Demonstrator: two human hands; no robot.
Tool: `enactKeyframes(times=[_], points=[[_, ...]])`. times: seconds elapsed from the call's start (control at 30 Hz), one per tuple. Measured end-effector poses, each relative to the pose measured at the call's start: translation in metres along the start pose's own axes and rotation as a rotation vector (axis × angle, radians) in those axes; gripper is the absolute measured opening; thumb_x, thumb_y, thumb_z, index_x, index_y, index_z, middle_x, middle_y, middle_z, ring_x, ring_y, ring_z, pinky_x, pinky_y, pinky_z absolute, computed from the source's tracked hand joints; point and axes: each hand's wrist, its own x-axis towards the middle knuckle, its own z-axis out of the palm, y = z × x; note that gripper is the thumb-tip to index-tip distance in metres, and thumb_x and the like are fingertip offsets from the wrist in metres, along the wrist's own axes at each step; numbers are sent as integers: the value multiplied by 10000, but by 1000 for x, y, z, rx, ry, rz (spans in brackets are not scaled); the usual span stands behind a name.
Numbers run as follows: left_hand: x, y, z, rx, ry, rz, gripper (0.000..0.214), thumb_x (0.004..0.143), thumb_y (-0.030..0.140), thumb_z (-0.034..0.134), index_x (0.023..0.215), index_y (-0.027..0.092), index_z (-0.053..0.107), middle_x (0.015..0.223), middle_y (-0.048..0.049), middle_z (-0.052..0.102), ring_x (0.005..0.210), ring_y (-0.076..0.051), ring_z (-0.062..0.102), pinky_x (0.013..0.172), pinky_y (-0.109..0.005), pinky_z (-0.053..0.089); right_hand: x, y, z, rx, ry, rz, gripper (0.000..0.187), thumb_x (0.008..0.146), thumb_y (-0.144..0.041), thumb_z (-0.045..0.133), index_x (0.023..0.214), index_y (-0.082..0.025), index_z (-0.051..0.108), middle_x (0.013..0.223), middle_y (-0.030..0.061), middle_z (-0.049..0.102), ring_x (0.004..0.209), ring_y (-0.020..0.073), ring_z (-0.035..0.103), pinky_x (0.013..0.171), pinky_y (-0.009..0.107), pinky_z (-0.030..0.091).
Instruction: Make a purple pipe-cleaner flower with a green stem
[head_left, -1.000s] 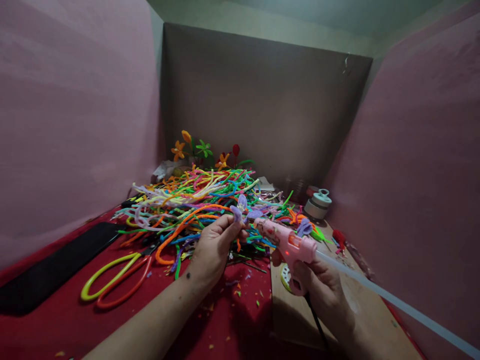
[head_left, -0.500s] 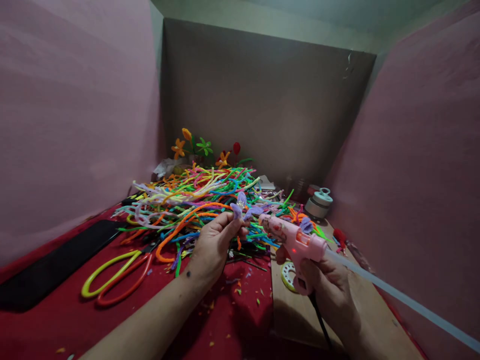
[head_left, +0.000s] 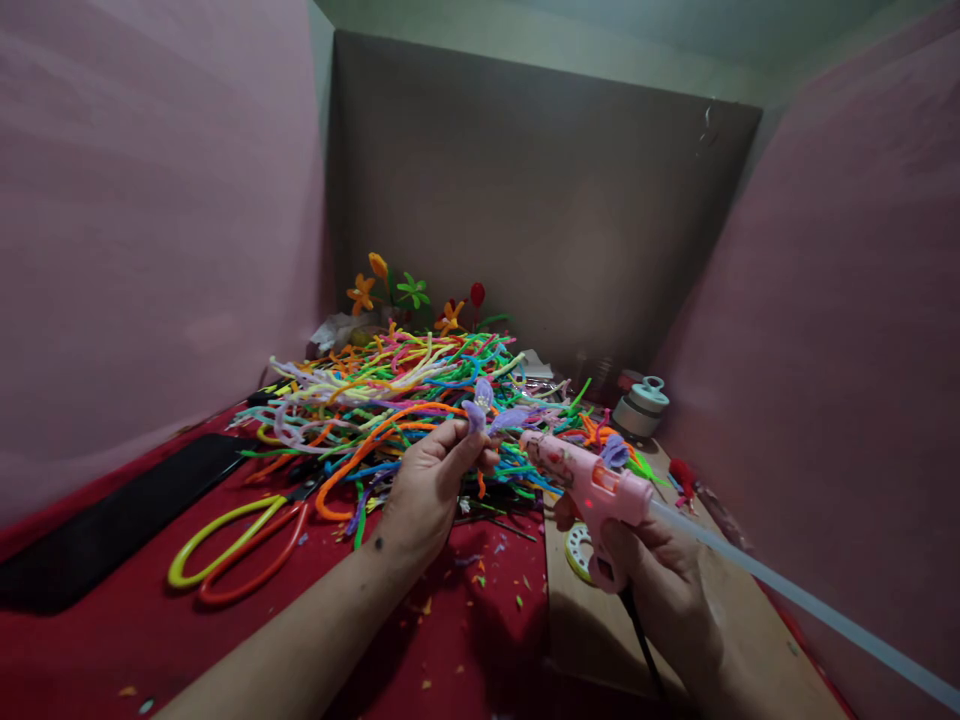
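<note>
My left hand (head_left: 435, 478) pinches a small purple pipe-cleaner flower (head_left: 510, 419), its petals standing out above my thumb and fingertips. My right hand (head_left: 656, 570) is wrapped round the handle of a pink hot glue gun (head_left: 571, 470), with a red light lit on its side. The gun's nozzle points left and lies close by the petals; whether it touches them I cannot tell. From the back of the gun a long pale glue stick (head_left: 795, 597) runs out to the lower right, and a black cord hangs from the handle.
A heap of colourful pipe cleaners (head_left: 405, 390) lies ahead, with finished flowers (head_left: 409, 290) behind it. Yellow-and-red scissors (head_left: 247, 550) and a long black object (head_left: 127, 515) lie at left. A wooden board (head_left: 600, 640), a round white-and-yellow piece (head_left: 577, 550) and a pale lidded container (head_left: 641, 408) are at right.
The view has shifted very slightly. Both hands keep their grips, and the glue gun's nozzle stays close to the purple flower.
</note>
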Motion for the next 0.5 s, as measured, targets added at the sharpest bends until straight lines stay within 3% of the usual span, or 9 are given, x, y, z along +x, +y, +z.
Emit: enactKeyframes(times=[0.2,0.5], points=[[-1,1,0,25,-6,-16,218,769,374,593,736,160,614,665,-10,616,644,-120,525,647,-222,371,-2,-2,2,-20,22,-4,349,694,-502,626,786,-171,689,531,23,497,473,102,351,430,231,307],[-1,1,2,96,-31,-37,225,785,373,571,723,158,589,659,5,583,628,-104,484,607,-204,352,-2,0,0,-64,2,-18,323,717,-486,604,842,-200,688,592,33,562,490,109,371,425,229,325]])
